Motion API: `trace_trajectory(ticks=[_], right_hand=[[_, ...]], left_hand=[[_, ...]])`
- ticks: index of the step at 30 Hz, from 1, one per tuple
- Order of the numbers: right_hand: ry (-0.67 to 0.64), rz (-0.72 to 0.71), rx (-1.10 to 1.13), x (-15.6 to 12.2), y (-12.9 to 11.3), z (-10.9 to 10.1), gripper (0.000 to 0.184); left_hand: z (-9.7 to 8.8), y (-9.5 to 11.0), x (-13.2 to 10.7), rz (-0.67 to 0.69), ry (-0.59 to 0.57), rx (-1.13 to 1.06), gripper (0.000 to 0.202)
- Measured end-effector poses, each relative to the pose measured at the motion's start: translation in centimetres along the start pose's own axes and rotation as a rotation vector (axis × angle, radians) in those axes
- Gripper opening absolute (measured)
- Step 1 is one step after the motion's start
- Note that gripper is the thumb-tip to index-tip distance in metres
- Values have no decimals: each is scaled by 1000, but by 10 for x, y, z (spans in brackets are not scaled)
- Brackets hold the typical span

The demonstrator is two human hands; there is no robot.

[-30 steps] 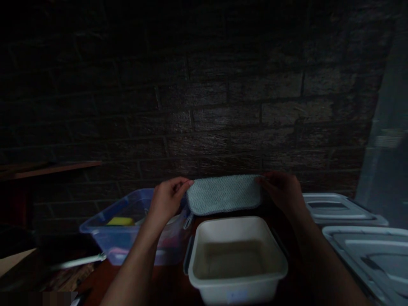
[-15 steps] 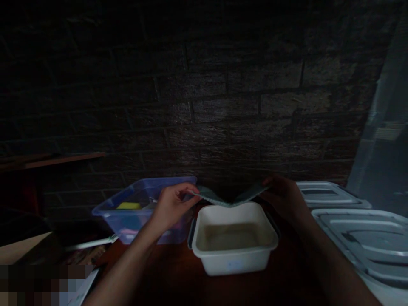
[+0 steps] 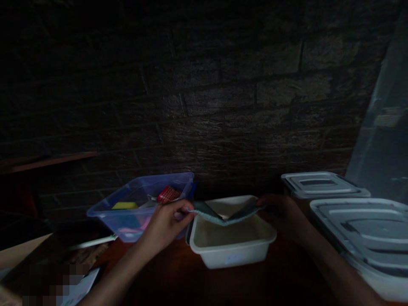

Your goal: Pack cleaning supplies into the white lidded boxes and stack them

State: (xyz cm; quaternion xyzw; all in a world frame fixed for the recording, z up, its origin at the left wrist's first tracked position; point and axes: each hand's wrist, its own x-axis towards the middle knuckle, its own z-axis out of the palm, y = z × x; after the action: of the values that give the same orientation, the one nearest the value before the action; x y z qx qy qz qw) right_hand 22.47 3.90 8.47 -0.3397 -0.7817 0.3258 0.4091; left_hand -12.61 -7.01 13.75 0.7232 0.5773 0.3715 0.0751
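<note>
A grey-green textured cloth pad (image 3: 223,213) sags in a V just above the white plastic tub (image 3: 231,246), which holds murky liquid. My left hand (image 3: 167,223) pinches the pad's left end with fingers closed. My right hand (image 3: 280,212) grips the pad's right end, also closed. Both hands hover at the tub's far rim, on either side.
A clear blue bin (image 3: 140,204) with a yellow sponge (image 3: 124,205) and a red item (image 3: 168,194) stands left of the tub. Two grey lidded containers (image 3: 357,225) sit at the right. A dark brick wall (image 3: 204,106) rises close behind. Papers lie at the lower left.
The pad, held flat and upright a second ago, was bent in the middle and lowered toward the tub. Both hands came down with it.
</note>
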Motion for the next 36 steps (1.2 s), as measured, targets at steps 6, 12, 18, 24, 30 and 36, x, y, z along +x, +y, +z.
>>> trace_trajectory(ticks=[6,12,18,24,30,36], right_hand=[[-137,-98,-203,-26,-27,0,35],[8,-268,-107,25,-56,18,55],[-20,-483,-284,84,-95,18,64],[-168,-353,-211,97,-105,12,33],[39,-107,141,96,-86,2,33],[169,94,168,80,-59,-7,20]], left_hand=[[10,19,21,-91,97,-329,21],[31,35,54,-76,176,-488,18],[22,60,79,131,7,-548,18],[25,47,70,34,-69,-772,57],[31,8,49,-111,-454,-671,36],[12,-2,46,-235,-318,-743,32]])
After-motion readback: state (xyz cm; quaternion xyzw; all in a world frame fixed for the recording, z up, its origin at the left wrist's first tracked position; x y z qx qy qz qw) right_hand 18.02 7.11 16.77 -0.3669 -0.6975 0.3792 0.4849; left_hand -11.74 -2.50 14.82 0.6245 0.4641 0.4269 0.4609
